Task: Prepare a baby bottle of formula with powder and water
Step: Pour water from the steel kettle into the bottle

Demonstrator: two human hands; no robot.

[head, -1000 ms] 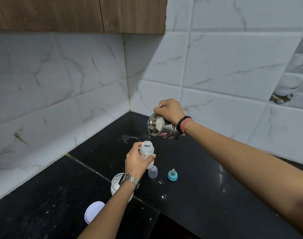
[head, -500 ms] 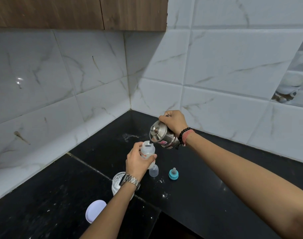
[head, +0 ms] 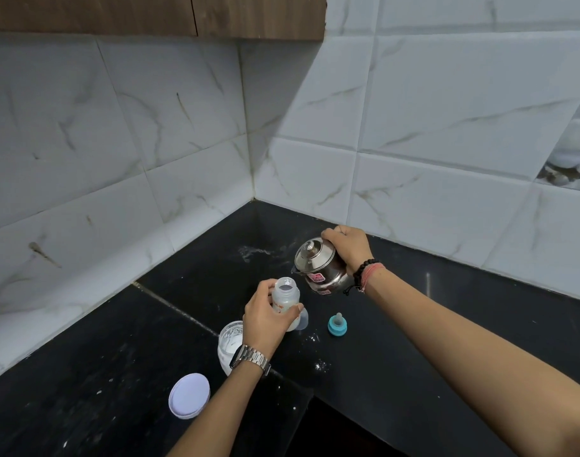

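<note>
My left hand (head: 265, 319) grips an open, clear baby bottle (head: 284, 300) standing on the black counter (head: 414, 341). My right hand (head: 348, 247) holds a small steel kettle (head: 318, 263) by its handle, tilted with its spout pointing down toward the bottle mouth, just to the right of and above it. No water stream shows between spout and bottle. A teal teat ring (head: 337, 324) lies right of the bottle. The clear bottle cap (head: 302, 319) sits just behind my left hand.
An open jar of white powder (head: 230, 341) stands by my left wrist, and its white lid (head: 189, 394) lies nearer me. Spilled powder dots the counter. Marble tiled walls meet in a corner behind. A counter edge drops off at the bottom centre.
The kettle has come down and tipped back toward upright, ending right of the bottle mouth. The left hand and bottle stayed put.
</note>
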